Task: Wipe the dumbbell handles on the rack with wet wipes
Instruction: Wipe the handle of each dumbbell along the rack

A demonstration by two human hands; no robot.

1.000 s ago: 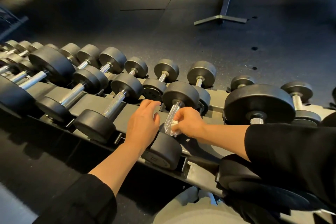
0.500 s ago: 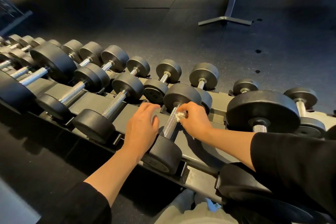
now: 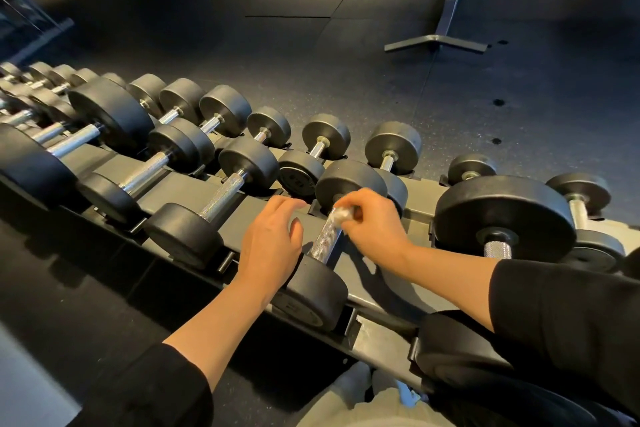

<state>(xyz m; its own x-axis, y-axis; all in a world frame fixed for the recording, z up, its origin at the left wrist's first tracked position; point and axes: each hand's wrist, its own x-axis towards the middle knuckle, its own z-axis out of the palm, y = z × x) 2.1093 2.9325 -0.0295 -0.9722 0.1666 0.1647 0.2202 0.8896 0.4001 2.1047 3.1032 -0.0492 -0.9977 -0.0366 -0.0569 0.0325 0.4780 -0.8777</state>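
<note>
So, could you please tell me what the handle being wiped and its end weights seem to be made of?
The handle looks like bright metal, probably chromed steel: silvery, shiny, with a fine cross-hatched grip texture. The end weights look like matte black rubber or a similar coating: dull, dark, with soft highlights; what is underneath cannot be told.

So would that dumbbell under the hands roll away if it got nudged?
Probably not far: the dumbbell has round heads that could roll, but it sits in a cradle of the rack. It looks heavy for its size. The knurled handle should give grip, not slip.
</note>
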